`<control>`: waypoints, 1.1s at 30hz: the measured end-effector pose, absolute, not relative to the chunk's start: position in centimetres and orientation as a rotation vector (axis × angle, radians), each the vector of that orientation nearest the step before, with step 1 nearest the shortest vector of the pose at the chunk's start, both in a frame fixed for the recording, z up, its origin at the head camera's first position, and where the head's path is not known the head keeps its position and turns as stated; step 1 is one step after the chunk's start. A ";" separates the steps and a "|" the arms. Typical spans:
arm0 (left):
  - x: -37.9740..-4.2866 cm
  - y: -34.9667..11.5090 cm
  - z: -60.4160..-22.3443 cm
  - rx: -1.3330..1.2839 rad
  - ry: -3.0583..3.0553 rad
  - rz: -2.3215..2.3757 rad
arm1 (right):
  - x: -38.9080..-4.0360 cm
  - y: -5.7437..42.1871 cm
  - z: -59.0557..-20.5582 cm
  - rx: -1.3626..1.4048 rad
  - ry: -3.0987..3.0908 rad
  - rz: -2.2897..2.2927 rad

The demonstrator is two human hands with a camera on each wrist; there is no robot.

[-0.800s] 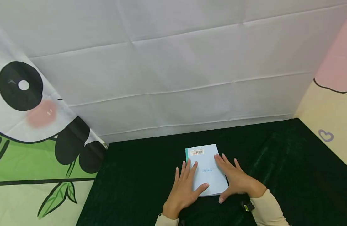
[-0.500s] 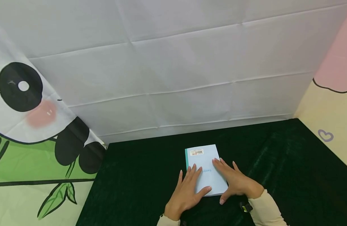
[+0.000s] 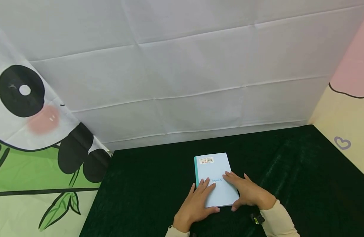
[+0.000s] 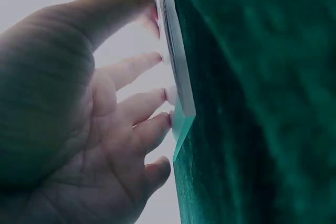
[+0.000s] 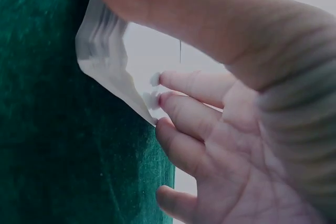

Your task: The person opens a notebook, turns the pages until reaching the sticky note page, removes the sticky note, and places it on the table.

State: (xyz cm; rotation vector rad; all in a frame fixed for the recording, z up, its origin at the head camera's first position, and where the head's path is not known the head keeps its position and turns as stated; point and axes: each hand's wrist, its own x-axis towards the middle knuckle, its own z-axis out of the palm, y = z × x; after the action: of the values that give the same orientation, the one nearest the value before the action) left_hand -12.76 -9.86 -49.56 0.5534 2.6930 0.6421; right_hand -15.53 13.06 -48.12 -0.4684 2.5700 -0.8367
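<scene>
A light blue notebook (image 3: 213, 164) lies flat, with a teal spine along its left side. Near its far edge is a barcode sticker (image 3: 206, 160), and upside-down "Gambit" lettering shows mid-cover. My left hand (image 3: 196, 204) rests its spread fingertips on the cover's left part, its thumb along the near edge. In the left wrist view, those fingertips meet the cover beside the teal spine (image 4: 182, 124). My right hand (image 3: 250, 192) touches the cover's right side with extended fingers, thumb at the near right corner. Loosened page edges (image 5: 102, 40) show under that thumb in the right wrist view.
Dark green velvety cloth (image 3: 152, 184) covers the table. A white fabric wall (image 3: 182, 72) rises behind it, with a cartoon-printed panel (image 3: 45, 144) at the left and a cream and pink one (image 3: 345, 128) at the right. Small dark wrist gear (image 3: 257, 218) sits by the right cuff.
Both hands have slid toward the near edge of the notebook, the left one farther and slightly rightward, uncovering more of the cover. The notebook has barely shifted.
</scene>
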 end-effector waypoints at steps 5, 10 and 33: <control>-12.8 -9.9 -49.6 0.578 2.690 0.619 | -15.3 13.1 -48.3 -0.482 2.542 -0.869; -12.6 -10.0 -49.6 0.584 2.686 0.607 | -15.1 13.3 -48.4 -0.522 2.516 -0.893; -12.2 -8.4 -49.7 0.505 2.729 0.677 | -14.6 13.3 -48.0 -0.476 2.456 -0.971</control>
State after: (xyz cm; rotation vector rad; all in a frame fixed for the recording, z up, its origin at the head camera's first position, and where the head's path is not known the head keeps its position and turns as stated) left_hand -12.24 -8.39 -49.68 0.5050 2.7288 0.6767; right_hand -14.59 13.28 -48.03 -0.4757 2.4556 -0.9706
